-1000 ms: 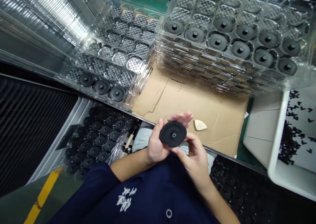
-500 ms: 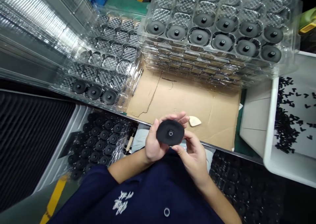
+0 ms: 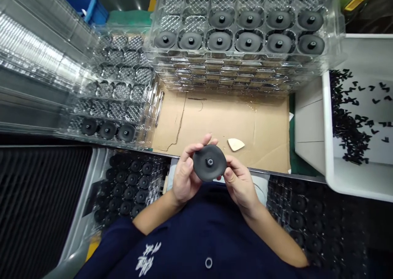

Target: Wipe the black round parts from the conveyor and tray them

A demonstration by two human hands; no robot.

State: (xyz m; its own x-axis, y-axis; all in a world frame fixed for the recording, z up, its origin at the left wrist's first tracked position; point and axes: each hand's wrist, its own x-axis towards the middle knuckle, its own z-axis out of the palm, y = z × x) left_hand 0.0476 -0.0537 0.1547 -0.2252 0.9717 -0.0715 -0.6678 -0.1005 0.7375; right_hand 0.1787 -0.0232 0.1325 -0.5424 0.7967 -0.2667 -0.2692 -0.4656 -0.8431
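Between my two hands is a round black disc (image 3: 202,170) with a small raised stem at its centre, facing up toward me. My left hand (image 3: 185,174) grips its left edge, thumb in front and fingers behind. On the right rim, my right hand (image 3: 241,182) pinches the disc between thumb and fingers. Just beyond, a small pale wedge-shaped piece (image 3: 236,144) lies on the cardboard sheet (image 3: 211,119). What the fingers behind the disc touch is hidden.
A stack of clear plastic trays (image 3: 221,64) at the back holds similar black discs. Another clear tray (image 3: 115,107) stands left with three discs in front. At right, a white bin (image 3: 328,148) contains many small black pieces. More disc-filled trays (image 3: 129,184) sit below the table edge.
The disc has tilted and turned slightly in my hands. My right thumb has moved from its lower edge up onto the right rim. The camera view has shifted.
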